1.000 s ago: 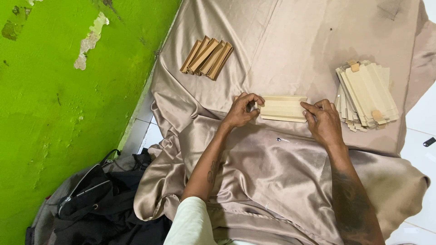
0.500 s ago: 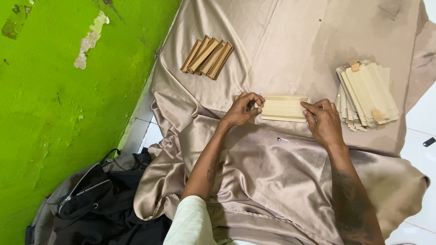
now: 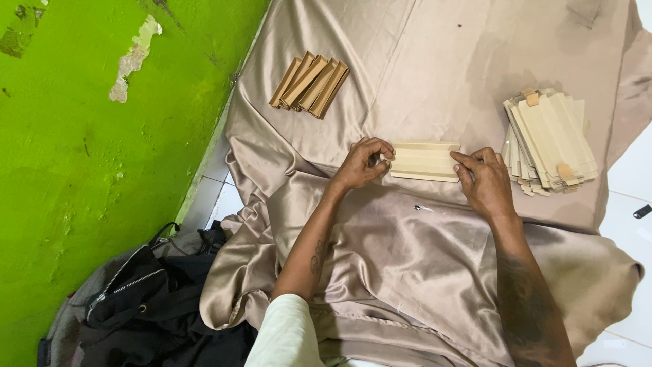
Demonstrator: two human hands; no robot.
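Hands sit at both short ends of a pale flat cardboard piece [image 3: 425, 161], which lies at centre frame on the tan satin cloth [image 3: 421, 61]. Left hand [image 3: 361, 163] is curled w/ fingertips pinching the piece's left edge; right hand [image 3: 483, 181] lies flatter, fingers pressing the right edge, so both are closed on the same piece. Judging by the creases running lengthwise, the step looks like folding or squaring the piece; to do it well, keep both ends level, press along the score lines rather than across, and don't let the slippery cloth slide underneath. Forearms come up from the bottom of the frame, left one angled in from lower centre, right one from lower right, wrists low and nearly resting on the cloth. Brown folded pieces [image 3: 310, 83] lie upper left of centre; a stack of pale flat blanks [image 3: 549, 139] sits at right, well apart from both hands. Black bag [image 3: 129, 299] lower left, by the green wall [image 3: 81, 136].
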